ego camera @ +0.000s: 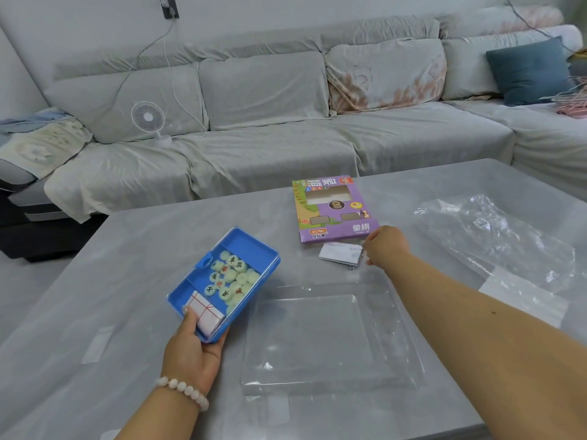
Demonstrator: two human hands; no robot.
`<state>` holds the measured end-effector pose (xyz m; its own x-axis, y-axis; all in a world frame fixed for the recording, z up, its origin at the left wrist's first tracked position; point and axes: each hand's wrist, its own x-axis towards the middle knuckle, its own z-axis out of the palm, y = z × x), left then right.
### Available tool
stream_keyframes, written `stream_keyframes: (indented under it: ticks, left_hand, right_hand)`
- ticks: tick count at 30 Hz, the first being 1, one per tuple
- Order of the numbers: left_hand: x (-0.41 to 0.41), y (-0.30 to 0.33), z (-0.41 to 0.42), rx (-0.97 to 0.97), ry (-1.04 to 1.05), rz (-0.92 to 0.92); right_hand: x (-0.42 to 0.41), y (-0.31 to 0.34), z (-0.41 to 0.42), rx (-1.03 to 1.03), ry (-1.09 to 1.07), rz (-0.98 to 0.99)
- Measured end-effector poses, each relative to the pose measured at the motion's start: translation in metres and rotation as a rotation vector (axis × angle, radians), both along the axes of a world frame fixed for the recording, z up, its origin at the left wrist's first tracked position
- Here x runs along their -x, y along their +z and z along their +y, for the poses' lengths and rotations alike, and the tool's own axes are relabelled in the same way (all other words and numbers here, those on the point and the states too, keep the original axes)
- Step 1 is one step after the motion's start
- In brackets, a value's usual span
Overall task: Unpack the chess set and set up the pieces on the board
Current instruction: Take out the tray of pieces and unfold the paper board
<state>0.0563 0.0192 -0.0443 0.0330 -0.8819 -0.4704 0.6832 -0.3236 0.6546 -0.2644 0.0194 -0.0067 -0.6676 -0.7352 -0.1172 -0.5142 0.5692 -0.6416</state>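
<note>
Head camera view: a grey table (pixel 127 249) fills the lower frame, with a sofa (pixel 270 122) beyond it at 12 o'clock. A crumpled plastic bag (pixel 495 239) lies at 3 o'clock. A clear plastic tray (pixel 330 338) rests flat near centre, toward 6 o'clock. The purple cardboard box (pixel 333 211) of the chess set lies flat at 1 o'clock, apparently emptied.

The blue case (pixel 222 281), at 9 o'clock from the tray, is tilted and held off the table at its near end by the left hand (pixel 193 354), thumb pressing on a folded paper board (pixel 203 312) with red lines. Round pale pieces (pixel 230 276) lie loose inside the case.

The right hand (pixel 386 244) reaches toward 1 o'clock, fingers curled at a small white packet (pixel 340 252) just below the box; contact cannot be confirmed.

Step in hand, as judged: unpacking. Next move calls for setting the case down, extracting the folded board and unfolding it flat before placing any pieces.
</note>
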Motion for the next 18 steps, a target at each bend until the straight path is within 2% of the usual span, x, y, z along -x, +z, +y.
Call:
stream_keyframes:
  ticks: [2,3,5,8,11,15,18]
  left_hand:
    - [-0.001,0.002,0.001,0.006,-0.073,-0.037]
    - [-0.003,0.003,0.002,0.011,-0.089,-0.073]
    - [-0.004,0.01,0.0,0.041,-0.14,-0.149]
    - [0.006,0.029,-0.001,0.161,-0.279,-0.24]
    - [0.027,0.051,0.003,0.235,-0.413,-0.263]
    - [0.054,0.063,0.018,0.233,-0.531,-0.249]
    - [0.071,0.056,0.036,0.164,-0.556,-0.274]
  right_hand:
    - [-0.012,0.007,0.006,0.052,-0.009,0.102]
    - [-0.018,0.009,0.009,0.104,0.007,0.066]
    - [-0.035,0.02,0.014,0.216,0.052,-0.197]
    - [-0.058,0.039,0.028,0.219,0.144,-0.632]
    - [-0.066,0.042,0.043,0.193,0.231,-0.811]
    - [-0.056,0.037,0.061,0.358,0.083,-0.941]
    - [-0.037,0.04,0.075,0.433,-0.08,-0.94]
